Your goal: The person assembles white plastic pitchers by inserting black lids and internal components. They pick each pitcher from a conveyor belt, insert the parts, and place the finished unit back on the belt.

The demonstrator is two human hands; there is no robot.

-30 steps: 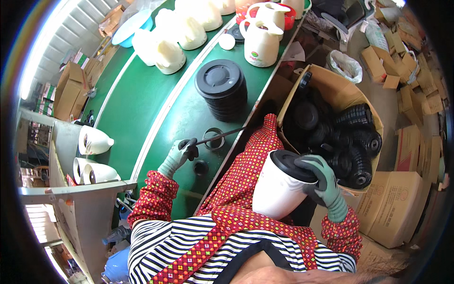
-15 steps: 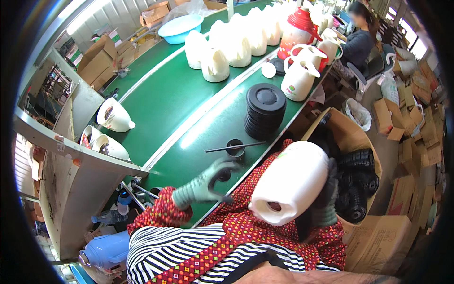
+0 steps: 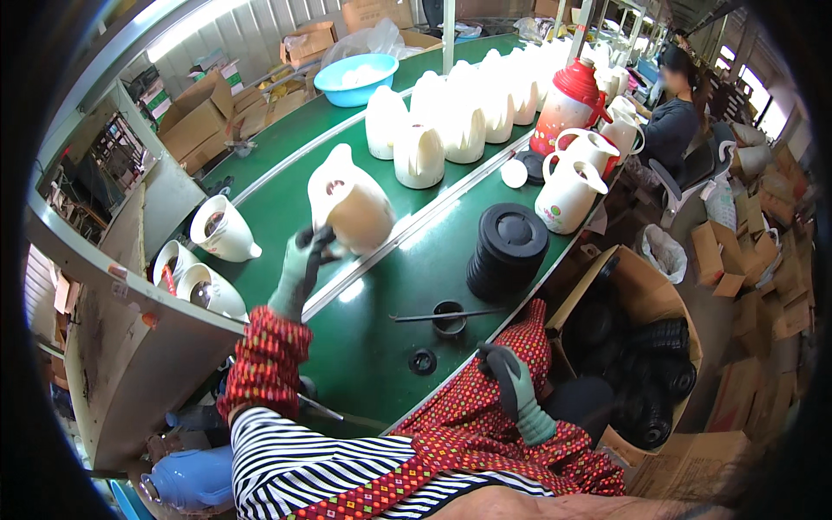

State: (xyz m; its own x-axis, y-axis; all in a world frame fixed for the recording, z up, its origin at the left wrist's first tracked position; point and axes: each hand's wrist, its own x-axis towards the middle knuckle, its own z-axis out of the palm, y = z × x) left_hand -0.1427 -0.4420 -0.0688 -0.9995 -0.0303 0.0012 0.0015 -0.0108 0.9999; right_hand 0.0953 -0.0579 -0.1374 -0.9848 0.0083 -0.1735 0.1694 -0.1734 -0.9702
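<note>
My gloved left hand [image 3: 303, 264] grips a cream-white plastic jug body [image 3: 349, 206] and holds it tilted over the green conveyor belt [image 3: 277, 199]. My gloved right hand [image 3: 511, 386] rests low against my red patterned apron, empty, fingers loosely curled. In front of me on the green bench [image 3: 390, 303] lie a small black ring [image 3: 448, 317] with a thin black tool [image 3: 442, 315] across it and a smaller black disc [image 3: 422, 360]. A stack of black round lids [image 3: 507, 251] stands beyond them.
Several white jug bodies [image 3: 451, 121] stand along the belt, with a red flask [image 3: 572, 104] and finished white jugs [image 3: 568, 186]. A blue basin [image 3: 357, 78] sits farther back. A cardboard box of black parts [image 3: 641, 347] is at my right. Another person [image 3: 680, 121] sits farther along.
The white jug body went from my right hand at my lap to my left hand, out over the belt. My right hand dropped empty to the apron. My view swung up and left.
</note>
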